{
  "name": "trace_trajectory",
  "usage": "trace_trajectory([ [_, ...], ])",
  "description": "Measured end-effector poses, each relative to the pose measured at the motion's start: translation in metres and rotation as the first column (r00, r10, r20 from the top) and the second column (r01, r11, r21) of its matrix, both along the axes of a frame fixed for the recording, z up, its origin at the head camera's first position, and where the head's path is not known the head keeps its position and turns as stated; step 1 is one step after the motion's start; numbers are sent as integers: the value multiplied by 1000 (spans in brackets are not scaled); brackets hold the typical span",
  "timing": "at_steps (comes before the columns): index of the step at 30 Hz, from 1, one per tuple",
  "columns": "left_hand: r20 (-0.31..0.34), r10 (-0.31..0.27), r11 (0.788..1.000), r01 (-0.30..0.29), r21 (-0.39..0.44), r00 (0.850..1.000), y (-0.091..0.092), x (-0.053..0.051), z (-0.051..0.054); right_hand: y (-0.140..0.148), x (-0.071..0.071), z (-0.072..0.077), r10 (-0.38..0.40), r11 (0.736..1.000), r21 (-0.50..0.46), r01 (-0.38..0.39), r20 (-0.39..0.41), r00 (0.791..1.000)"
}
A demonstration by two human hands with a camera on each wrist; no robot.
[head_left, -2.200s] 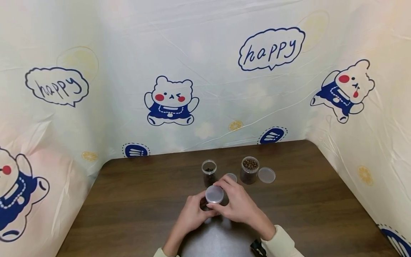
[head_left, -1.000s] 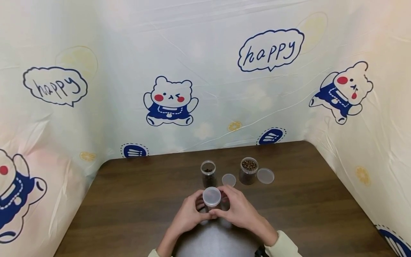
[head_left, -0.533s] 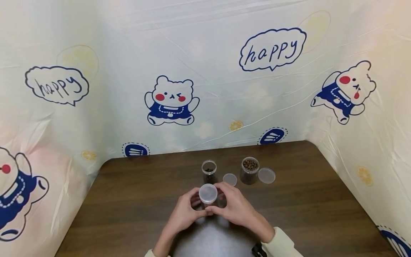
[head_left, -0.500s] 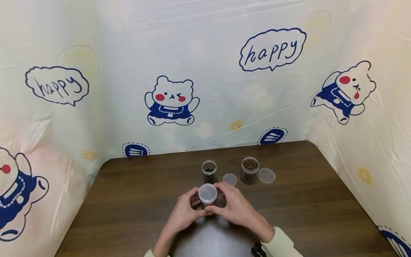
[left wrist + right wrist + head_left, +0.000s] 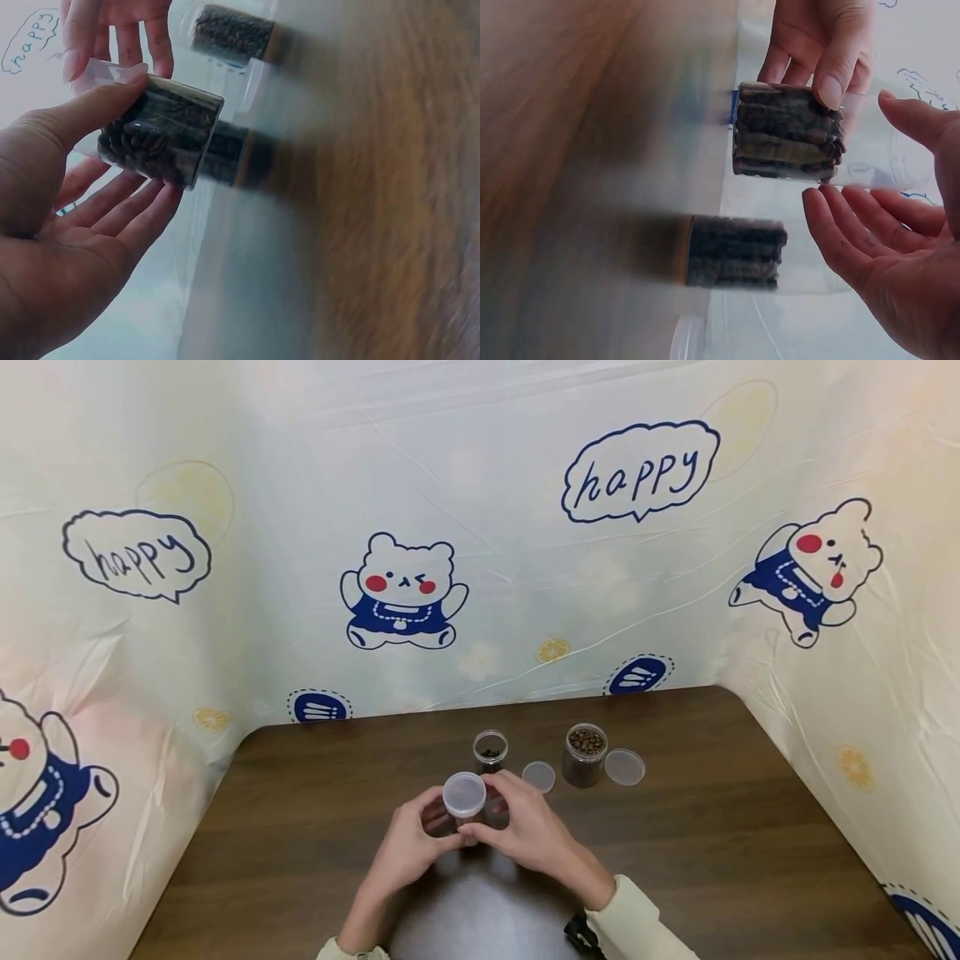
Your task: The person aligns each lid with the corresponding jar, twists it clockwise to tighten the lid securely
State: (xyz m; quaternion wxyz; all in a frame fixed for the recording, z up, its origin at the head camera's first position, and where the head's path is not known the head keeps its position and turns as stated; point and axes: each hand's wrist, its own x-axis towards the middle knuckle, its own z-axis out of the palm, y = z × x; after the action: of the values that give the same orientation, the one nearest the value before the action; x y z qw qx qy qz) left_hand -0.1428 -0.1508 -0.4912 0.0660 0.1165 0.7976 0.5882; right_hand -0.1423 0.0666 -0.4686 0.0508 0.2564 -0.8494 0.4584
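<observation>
Between both hands is a clear jar with a frosted lid, partly filled with dark beans. My left hand grips its side, thumb in front and fingers behind. My right hand holds the upper part near the lid, thumb and fingers around it. In the right wrist view the jar is off the table, with the left thumb pressed on it and the right hand around its lidded end.
An uncovered jar with some dark beans stands just behind the hands. To its right lie a small lid, a fuller uncovered jar of brown beans and a larger lid. A patterned cloth hangs around the brown table.
Both hands have carried the lidded jar leftward and slightly up in the head view. The right fingers, earlier on the lid's edges, are now lower round the jar. The other jars and lids stay put.
</observation>
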Motion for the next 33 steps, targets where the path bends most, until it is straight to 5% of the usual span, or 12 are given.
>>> trace_trajectory([
  [20,-62,152,984,-157,-84,986,-51,-11,8,-58,-22,1,32,991,-130,-31,1,999],
  [33,-7,254,963,-253,-94,967,-65,-22,10,-89,-46,-11,22,990,-140,-19,19,1000],
])
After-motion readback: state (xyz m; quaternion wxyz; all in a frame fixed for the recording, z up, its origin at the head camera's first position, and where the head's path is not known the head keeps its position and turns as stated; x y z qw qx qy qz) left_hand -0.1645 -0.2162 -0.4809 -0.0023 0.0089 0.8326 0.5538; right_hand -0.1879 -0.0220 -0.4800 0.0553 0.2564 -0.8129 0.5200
